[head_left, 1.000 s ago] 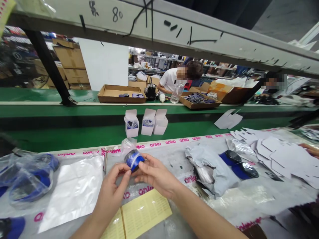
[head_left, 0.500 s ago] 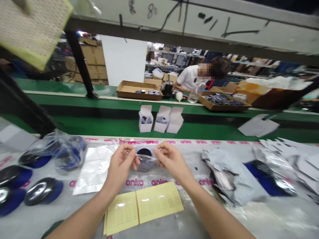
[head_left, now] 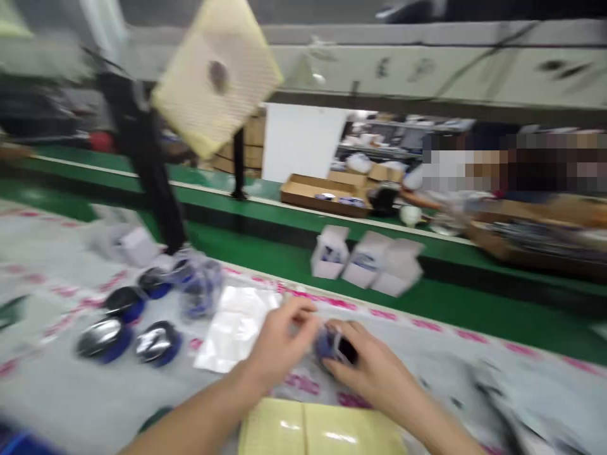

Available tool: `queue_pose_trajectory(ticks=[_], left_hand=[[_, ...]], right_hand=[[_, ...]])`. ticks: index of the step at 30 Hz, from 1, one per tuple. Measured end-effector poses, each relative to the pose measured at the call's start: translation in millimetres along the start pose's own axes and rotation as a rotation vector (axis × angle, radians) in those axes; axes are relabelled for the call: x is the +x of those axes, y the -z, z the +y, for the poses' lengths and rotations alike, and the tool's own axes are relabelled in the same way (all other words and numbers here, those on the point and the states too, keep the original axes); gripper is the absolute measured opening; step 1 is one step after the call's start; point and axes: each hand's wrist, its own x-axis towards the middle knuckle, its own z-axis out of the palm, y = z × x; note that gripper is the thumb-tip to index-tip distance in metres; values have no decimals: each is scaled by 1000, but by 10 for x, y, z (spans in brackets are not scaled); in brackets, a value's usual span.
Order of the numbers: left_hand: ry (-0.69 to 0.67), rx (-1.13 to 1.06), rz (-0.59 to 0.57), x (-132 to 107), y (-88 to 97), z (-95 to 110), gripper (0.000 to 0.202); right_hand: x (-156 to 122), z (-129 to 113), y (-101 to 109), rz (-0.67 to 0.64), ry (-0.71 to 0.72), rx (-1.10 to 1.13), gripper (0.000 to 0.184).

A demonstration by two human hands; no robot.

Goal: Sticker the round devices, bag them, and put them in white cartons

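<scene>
My right hand (head_left: 367, 354) is closed around a small round blue-and-black item (head_left: 327, 344), which lies tilted on its side just above the bench. Clear plastic seems to wrap it, though motion blurs the detail. Left of it, my left hand (head_left: 289, 328) is loosely curled, thumb and fingers apart, with nothing visible between them. Beneath my left forearm and hand lies a stack of white plastic bags (head_left: 232, 325). A yellow printed sheet stack (head_left: 327, 430) lies in front of me, below both hands.
Several blue items with shiny black tops (head_left: 159, 343) sit at left, beside bagged ones (head_left: 199, 287). Three open white boxes (head_left: 329, 253) stand on the green ledge. A dark post (head_left: 147, 158) and hanging yellow sheet (head_left: 215, 82) rise at left. Beyond, a co-worker sits near a cardboard tray (head_left: 303, 189).
The view has swung left. Both hands pinched a clear bag with the round item; now my right hand grips the item and my left hand has come off to its left.
</scene>
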Motion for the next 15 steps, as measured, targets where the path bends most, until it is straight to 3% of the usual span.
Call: queue_pose_trajectory(ticks=[2, 4, 6, 8, 11, 15], left_hand=[[-40, 75, 32, 68, 107, -7, 13], [-49, 138, -19, 119, 124, -42, 14], [-63, 184, -103, 120, 93, -72, 15], [-97, 216, -169, 92, 51, -92, 16], [-129, 244, -207, 58, 0, -118, 17], [-92, 254, -209, 4, -54, -120, 19]], right_hand=[[151, -23, 332, -17, -30, 27, 32], [264, 101, 750, 68, -86, 17, 26], [365, 276, 1139, 282, -156, -72, 29], [499, 448, 1402, 521, -210, -185, 41], [726, 637, 1489, 690, -228, -277, 56], [834, 724, 1296, 652, -192, -289, 55]])
